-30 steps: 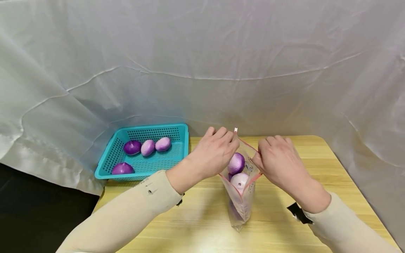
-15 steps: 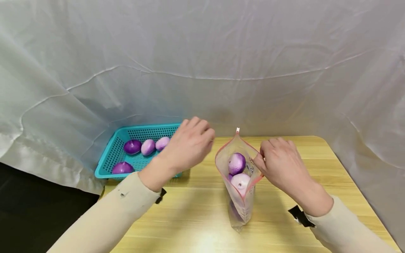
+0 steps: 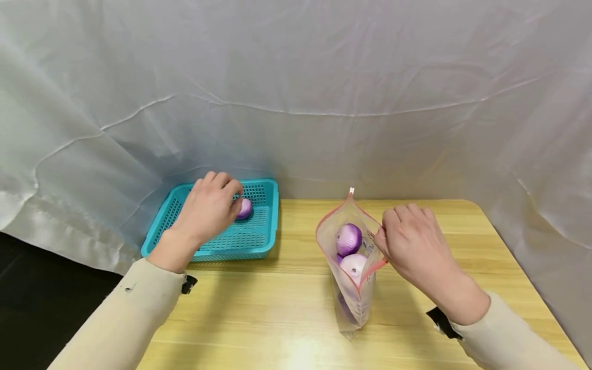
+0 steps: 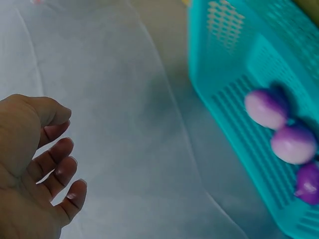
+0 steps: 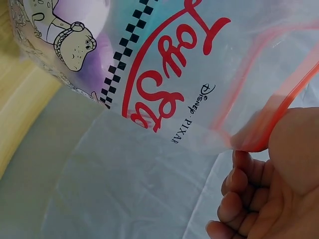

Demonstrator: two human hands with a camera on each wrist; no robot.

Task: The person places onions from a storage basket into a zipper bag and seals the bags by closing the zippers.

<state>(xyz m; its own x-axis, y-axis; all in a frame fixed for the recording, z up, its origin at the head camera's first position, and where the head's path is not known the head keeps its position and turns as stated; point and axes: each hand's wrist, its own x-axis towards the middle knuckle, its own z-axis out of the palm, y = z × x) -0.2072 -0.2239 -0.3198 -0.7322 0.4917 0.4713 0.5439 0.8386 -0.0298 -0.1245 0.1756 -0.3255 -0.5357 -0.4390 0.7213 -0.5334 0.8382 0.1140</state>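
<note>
A clear zip bag (image 3: 365,306) with a red-edged mouth stands upright on the table, its mouth spread wide. Inside it are purple-and-white onions, one purple onion (image 3: 349,239) above a paler onion (image 3: 354,265). My right hand (image 3: 413,246) pinches the bag's right edge between thumb and forefinger; red lettering shows on the film (image 5: 169,74) in the right wrist view. Over the turquoise basket (image 3: 236,254) hovers my left hand (image 3: 208,208), fingers loosely bent around nothing. It hides most of the basket's onions, leaving one onion (image 3: 244,209) visible beside the fingertips.
In the left wrist view, a pale onion (image 4: 294,143) and a dark purple onion (image 4: 308,183) lie in the basket. The wooden table (image 3: 287,288) ends at a grey cloth (image 3: 314,149) hanging behind and at both sides.
My left hand has let go of the bag's left edge and moved left, over the basket. The bag's mouth has spread wider. My right hand has kept its grip on the bag.
</note>
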